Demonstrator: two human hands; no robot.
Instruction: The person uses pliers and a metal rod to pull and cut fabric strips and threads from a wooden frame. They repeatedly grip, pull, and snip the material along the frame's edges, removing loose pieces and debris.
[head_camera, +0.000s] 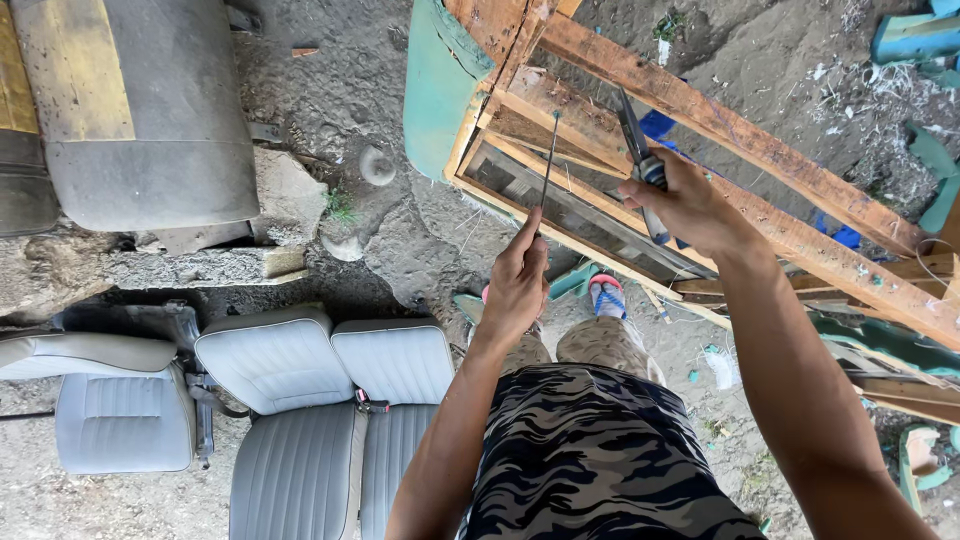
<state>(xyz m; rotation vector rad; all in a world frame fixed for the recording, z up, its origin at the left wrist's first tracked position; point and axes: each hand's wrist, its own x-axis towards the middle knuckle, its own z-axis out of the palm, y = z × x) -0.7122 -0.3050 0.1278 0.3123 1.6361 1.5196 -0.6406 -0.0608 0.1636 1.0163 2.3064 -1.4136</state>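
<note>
The left hand (517, 280) pinches a thin, straight metal rod (548, 165) upright. The right hand (688, 205) is closed around dark, blue-handled pliers (640, 160), over a rough, splintery wooden frame (720, 130).

Left hand (517, 283) pinching thin metal rod (548, 165), rod pointing up at wooden frame (700, 150). Right hand (685, 205) gripping pliers (638, 150), jaws resting on frame slat. Green upholstery (437, 85) up-left of left hand. Grey car seats (300, 420) down-left, on dirt ground (400, 240).

Car seats (300, 420) left of wooden frame (700, 130)
</note>
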